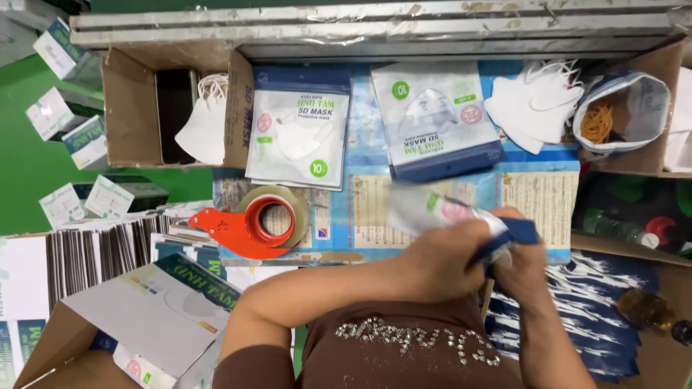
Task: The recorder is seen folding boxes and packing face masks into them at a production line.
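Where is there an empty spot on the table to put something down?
One bare patch of table cover lies between the orange tape dispenser and the hands holding a mask packet. Another lies right of them, below the loose white masks. The back row is crowded: cardboard box, two packet stacks, rubber-band bag.

orange tape dispenser (pixel 241 229), white-and-blue mask packet (pixel 461 216)

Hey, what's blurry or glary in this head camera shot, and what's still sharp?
Head view: the white-and-blue mask pouch in both hands is motion-smeared, as are the left hand and right hand; the orange tape dispenser and the flat mask packets on the table stay sharp; glare streaks the plastic-wrapped metal rails along the top; lighting is even, shadows soft.
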